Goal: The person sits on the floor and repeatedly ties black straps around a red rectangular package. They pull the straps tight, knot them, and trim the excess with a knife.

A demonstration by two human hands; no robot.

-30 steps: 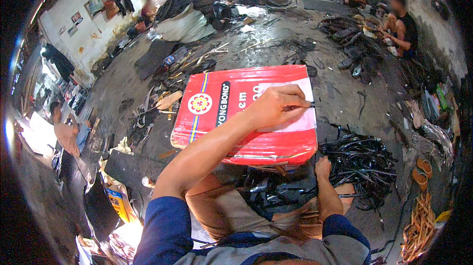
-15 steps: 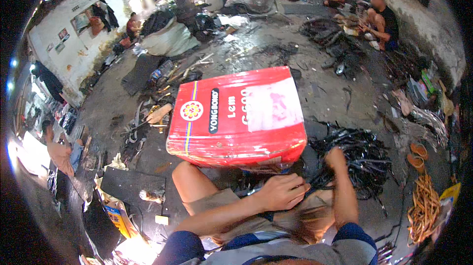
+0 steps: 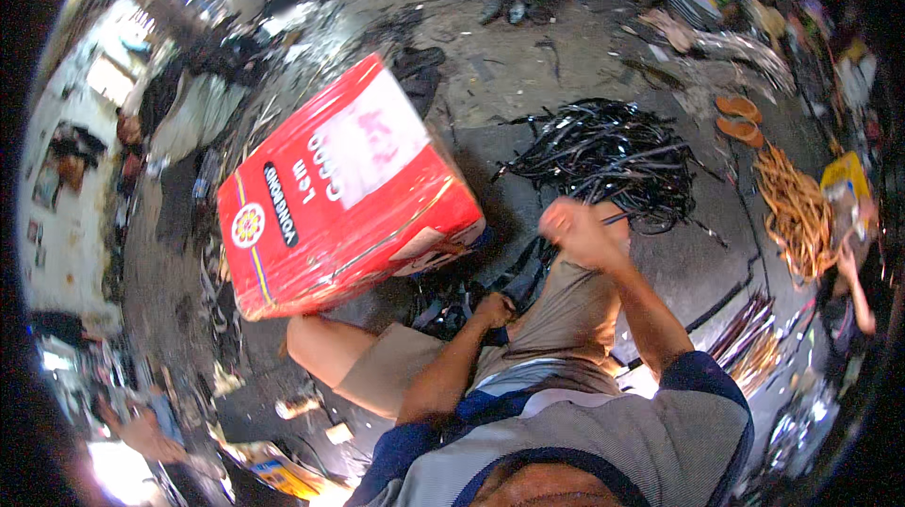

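My right hand [image 3: 577,232] is closed in a fist above my right knee, beside a pile of glossy black strips [image 3: 613,163] on the floor. A dark strip shows behind its wrist, but what the fingers hold is hidden. Low between my legs, my left hand [image 3: 494,309] is also closed, with something dark at its fingertips too small to make out. More black strips [image 3: 443,314] lie around it, some running up toward the right hand. A red cardboard box [image 3: 344,196] wrapped in clear plastic stands in front of my left leg, apart from both hands.
Orange-brown sandals [image 3: 738,121] and a heap of tan strips [image 3: 792,215] lie to the right. Thin dark and tan strips [image 3: 749,342] are by my right elbow. A yellow-and-blue package [image 3: 287,474] lies lower left. At the far left stands a pale wall [image 3: 66,234].
The view has swung right and down, so the box appears tilted and farther left. My right hand has come back from the black pile toward my knee. My left hand has drawn lower between my legs.
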